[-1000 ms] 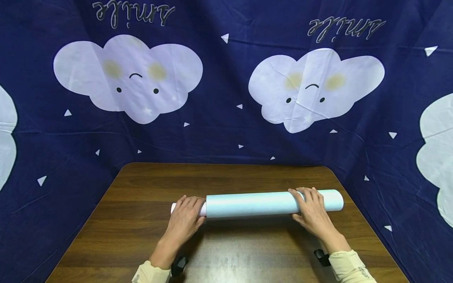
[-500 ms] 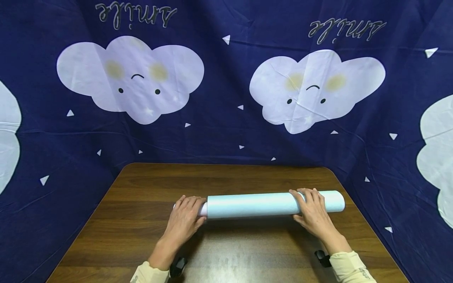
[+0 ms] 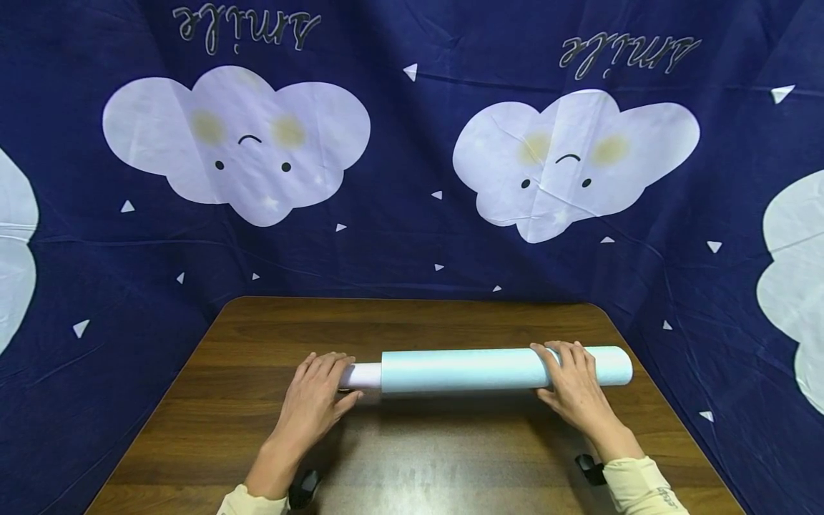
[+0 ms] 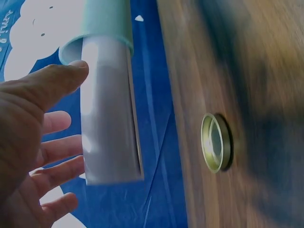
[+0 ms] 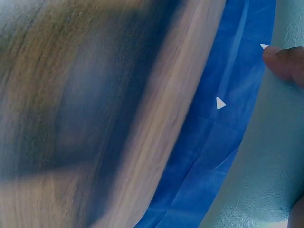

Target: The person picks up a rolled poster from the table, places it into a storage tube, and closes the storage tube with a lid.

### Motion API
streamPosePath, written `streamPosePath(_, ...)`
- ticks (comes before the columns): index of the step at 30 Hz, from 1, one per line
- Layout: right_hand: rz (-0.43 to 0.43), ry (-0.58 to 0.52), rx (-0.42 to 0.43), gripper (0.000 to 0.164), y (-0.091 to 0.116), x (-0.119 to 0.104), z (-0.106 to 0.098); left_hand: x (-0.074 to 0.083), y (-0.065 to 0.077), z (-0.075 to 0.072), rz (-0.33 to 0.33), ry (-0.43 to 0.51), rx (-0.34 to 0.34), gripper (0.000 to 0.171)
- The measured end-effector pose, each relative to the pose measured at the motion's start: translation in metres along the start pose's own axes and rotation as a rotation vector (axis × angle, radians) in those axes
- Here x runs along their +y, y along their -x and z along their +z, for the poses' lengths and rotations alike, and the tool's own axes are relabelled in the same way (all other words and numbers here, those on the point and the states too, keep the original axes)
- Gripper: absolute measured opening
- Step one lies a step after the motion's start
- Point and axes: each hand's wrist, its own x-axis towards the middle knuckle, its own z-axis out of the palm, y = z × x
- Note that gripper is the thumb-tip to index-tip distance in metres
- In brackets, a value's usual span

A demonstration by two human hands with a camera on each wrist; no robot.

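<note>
Head view: right hand [image 3: 573,386] gripped blue tube [image 3: 457,370] above table [image 3: 412,325]; left hand [image 3: 312,400], fingers loose, lay beside protruding white roll [image 3: 365,375]. Tube judged light, stiff; roll crushable, best taken at free end.

Person wore long sleeves in pale cream-yellow cloth. Right sleeve [image 3: 644,486] ended just behind the wrist, its cloth creased; a small dark marking [image 3: 661,493] ran along it, too small to read. Left sleeve [image 3: 254,502] matched in colour, mostly cut off by the frame edge. Left hand [image 3: 312,397] and right hand [image 3: 573,379] were bare. A small black device sat at each wrist: left device [image 3: 305,489] compact with rounded corners, right device [image 3: 590,470] similarly dark and blocky, close to the cuff.
</note>
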Motion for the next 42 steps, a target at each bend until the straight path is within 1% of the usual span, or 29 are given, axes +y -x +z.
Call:
streamPosePath(4,0.006,0.005,-0.004,0.091,0.000,0.001,-0.001,-0.008,0.003,-0.003,-0.012,0.012,0.024,0.061)
streamPosePath(10,0.008,-0.003,0.000,0.090,0.001,0.002,-0.003,-0.021,0.009,-0.007,-0.056,0.048,0.031,0.058)
streamPosePath(15,0.011,-0.006,-0.003,0.090,0.002,0.002,-0.003,-0.031,0.014,-0.010,-0.088,0.072,0.052,0.058)
streamPosePath(21,0.011,-0.018,-0.007,0.089,0.003,0.002,-0.005,-0.041,0.021,-0.011,-0.127,0.127,0.053,0.053)
streamPosePath(26,0.008,-0.019,-0.007,0.090,0.002,0.003,-0.006,-0.045,0.026,-0.010,-0.142,0.205,0.054,0.051)
streamPosePath(34,0.011,-0.020,-0.008,0.090,0.003,0.003,-0.008,-0.047,0.030,-0.009,-0.178,0.318,0.009,0.050)
streamPosePath(38,0.015,-0.020,-0.009,0.090,0.003,0.003,-0.009,-0.048,0.032,-0.009,-0.233,0.380,-0.035,0.050)
streamPosePath(42,0.011,-0.025,-0.005,0.089,0.004,0.002,-0.009,-0.049,0.034,-0.008,-0.272,0.442,-0.073,0.051)
